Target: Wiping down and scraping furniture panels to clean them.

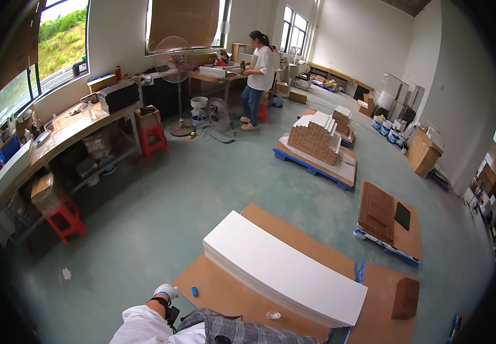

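While the gloved left hand (166, 291) hung at bottom centre, its fingers looked curled but gripped nothing I could make out — the right hand was out of frame. Just right of it lay a small blue marker (194, 291) on the brown cardboard sheet (219, 289), beside the white board stack (282, 269) — seemingly between steps; a reach down next.

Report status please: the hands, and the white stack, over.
Left hand gloved, empty, above the brown sheet, near a small blue thing. Right hand not in view. White stack of sheets untouched. A person stands far off at a bench.
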The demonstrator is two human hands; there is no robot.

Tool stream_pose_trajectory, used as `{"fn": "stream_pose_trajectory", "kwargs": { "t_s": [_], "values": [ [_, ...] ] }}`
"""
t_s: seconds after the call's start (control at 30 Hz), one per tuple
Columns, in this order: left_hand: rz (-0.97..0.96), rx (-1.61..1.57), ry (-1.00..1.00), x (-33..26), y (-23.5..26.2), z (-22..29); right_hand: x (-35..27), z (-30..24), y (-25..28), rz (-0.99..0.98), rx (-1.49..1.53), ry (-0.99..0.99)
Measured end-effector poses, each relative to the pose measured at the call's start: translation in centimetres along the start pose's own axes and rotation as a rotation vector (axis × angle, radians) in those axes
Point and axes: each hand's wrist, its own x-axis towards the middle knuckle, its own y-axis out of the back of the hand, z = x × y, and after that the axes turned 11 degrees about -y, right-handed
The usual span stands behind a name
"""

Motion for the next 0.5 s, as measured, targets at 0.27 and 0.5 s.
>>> {"fn": "stream_pose_trajectory", "kwargs": {
  "t_s": [0.27, 0.5],
  "values": [
    [-0.028, -0.050, -0.028, 0.6, -0.2, -0.6, 2.4, 0.7, -2.0, -0.054, -0.034, -0.088],
    [-0.025, -0.015, -0.033, -0.9, -0.3, -0.3, 1.8, -2.7, 0.8, -0.077, -0.051, -0.111]
  ]
}}
